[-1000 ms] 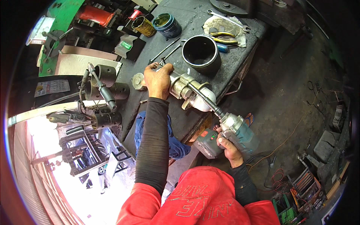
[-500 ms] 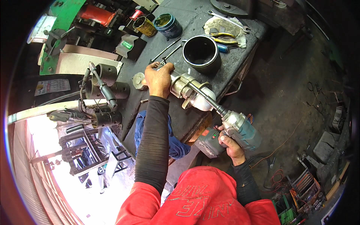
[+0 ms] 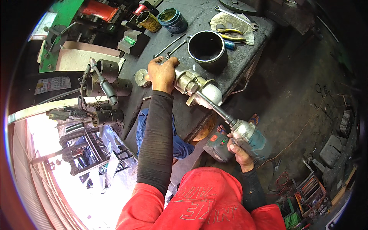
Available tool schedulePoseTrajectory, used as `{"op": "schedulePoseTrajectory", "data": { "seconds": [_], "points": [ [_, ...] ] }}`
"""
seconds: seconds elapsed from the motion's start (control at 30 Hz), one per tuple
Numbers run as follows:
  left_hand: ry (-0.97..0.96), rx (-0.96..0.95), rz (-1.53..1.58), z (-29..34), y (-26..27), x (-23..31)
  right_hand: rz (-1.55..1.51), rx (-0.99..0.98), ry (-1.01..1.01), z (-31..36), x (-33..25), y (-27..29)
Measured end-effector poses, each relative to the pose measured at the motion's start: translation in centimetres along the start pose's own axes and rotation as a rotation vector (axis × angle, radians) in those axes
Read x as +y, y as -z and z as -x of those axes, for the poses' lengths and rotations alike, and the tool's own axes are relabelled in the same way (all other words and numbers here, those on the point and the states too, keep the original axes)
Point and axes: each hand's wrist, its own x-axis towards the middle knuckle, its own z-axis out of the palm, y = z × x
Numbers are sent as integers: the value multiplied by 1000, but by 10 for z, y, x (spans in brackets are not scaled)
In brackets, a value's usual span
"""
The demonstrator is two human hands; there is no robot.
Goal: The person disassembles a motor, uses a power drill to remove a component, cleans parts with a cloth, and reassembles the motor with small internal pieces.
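Far on the workbench [image 3: 199, 17], a combination wrench [image 3: 235, 16] and yellow-handled pliers [image 3: 231, 30] lie on a stained rag [image 3: 249, 37]; left stand a blue tub [image 3: 174, 24] and a yellow tin [image 3: 150, 23].

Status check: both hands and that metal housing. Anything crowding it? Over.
Left hand gripping metal housing. Right hand on power driver, extension bar reaching the housing. Black cylinder close beside housing.

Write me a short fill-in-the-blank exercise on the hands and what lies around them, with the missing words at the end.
1. The right hand grips the power tool while the left hand holds the ____ metal part.
2. The cloth beside the left forearm is ____.
3. The open end of the black cylinder faces ____.

Missing words: silver; blue; up.
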Motion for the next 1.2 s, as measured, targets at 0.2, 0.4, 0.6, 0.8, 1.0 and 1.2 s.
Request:
{"op": "schedulePoseTrajectory", "data": {
  "seconds": [0.2,0.4,0.6,0.8,1.0,1.2],
  "points": [
    [-1,24,-5,-4,-2,-2,69,7,26,-3,28,-4],
    [-16,25,44,0,-5,0,-33,-61,17,-12,24,-5],
    [-3,-29,71,-1,-3,0,-92,-59,12,-12,14,-17],
    [-16,54,22,-7,-6,-5,66,-48,84,-8,25,-20],
    [30,-10,63,-4,-3,-3,320,-7,241,0,20,-18],
    [16,2,77,-2,0,-5,-17,18,-67,0,21,-32]
  ]
}}
